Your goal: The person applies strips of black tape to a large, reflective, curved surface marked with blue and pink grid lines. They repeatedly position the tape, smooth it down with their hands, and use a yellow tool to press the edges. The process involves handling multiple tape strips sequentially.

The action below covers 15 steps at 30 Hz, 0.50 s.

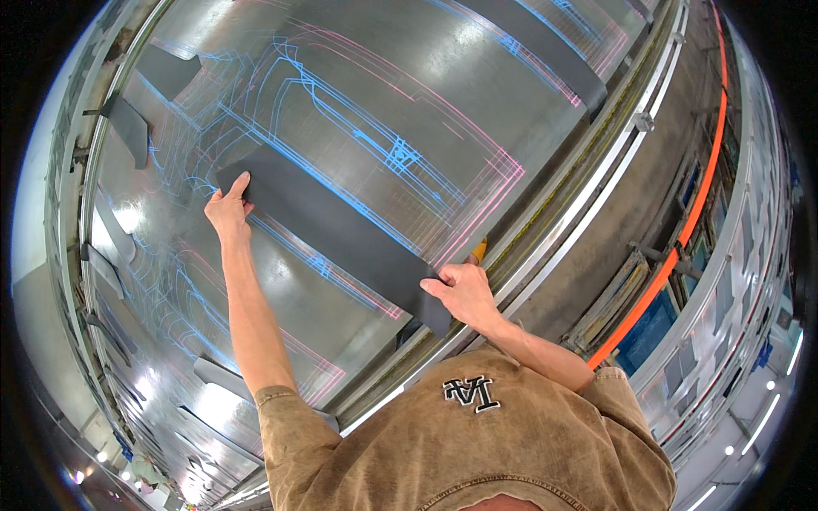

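A long dark grey fabric strip (332, 232) lies slantwise across a metal table (366, 94) marked with blue and pink printed outlines. At its far left end, my left hand (230, 207) pinches the corner, thumb on top and fingers curled at the edge. My right hand (464, 294) grips the near right end, where the strip hangs slightly past the table's edge. Between the two hands the strip looks stretched out fairly straight, alongside a band of blue lines. What lies under the strip is hidden.
Another dark strip (545, 51) lies at the upper right. Smaller dark fabric pieces (169, 71) rest along the far left side. Beyond the table's right edge run metal rails (615, 166) and an orange pipe (682, 238). Stacked frames (609, 298) stand below the pipe.
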Available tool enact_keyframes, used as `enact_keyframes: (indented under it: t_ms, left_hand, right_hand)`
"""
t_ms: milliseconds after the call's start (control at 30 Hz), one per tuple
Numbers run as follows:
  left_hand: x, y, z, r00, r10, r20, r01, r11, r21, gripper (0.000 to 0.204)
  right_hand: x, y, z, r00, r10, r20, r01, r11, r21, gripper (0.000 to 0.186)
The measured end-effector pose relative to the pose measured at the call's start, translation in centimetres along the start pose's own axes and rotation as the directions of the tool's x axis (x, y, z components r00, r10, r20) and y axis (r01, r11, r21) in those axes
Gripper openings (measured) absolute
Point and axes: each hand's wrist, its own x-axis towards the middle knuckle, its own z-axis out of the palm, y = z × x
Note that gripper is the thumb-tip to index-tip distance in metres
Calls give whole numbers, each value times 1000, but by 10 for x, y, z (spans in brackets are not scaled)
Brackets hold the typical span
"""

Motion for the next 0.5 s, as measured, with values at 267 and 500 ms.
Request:
enact_keyframes:
  t_ms: [267,500]
  left_hand:
    - [0,2,1,1000,-16,26,16,1000,-1,38]
    - [2,-1,0,1000,-25,-1,25,999,38,29]
  right_hand:
    - [-2,-3,-1,1000,14,5,-14,999,32,43]
    - [-2,-4,-2,999,38,33,-38,999,-1,42]
